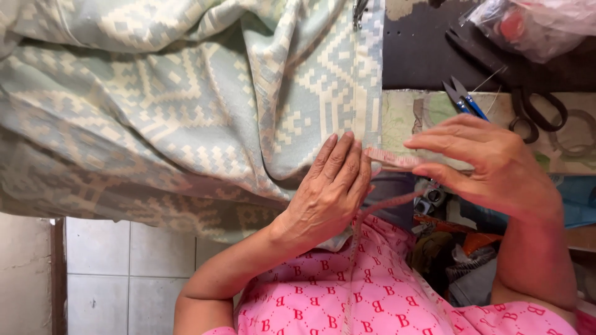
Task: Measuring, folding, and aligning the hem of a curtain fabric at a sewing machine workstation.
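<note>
— What are the hands doing?

— The left hand (326, 195) lies flat, fingers together and straight, pressed on the edge of a pale green and cream patterned fabric (186, 99). It grips nothing; it only presses down.

— And the other?

— The right hand (496, 167) pinches a pink measuring tape (394, 159) between thumb and forefinger, the other fingers loosely curved. The tape runs level from that pinch to the left fingertips, just at the fabric's straight right edge.

— Where does the rest of the tape go?

— It loops down beneath the left hand and trails over the person's pink printed top (372, 298).

— What lies beyond the fabric?

— On the surface (410, 118) to the right, a small blue-handled thread snip (462, 99) sits just above the right hand. Beside it are large black scissors (534, 111), partly on a dark mat. A clear plastic bag (540, 25) with something red inside is at the top right corner.

— And below?

— A white tiled floor (130, 273) shows at lower left, under the hanging fabric. Clutter under the right arm is too jumbled to tell apart.
</note>
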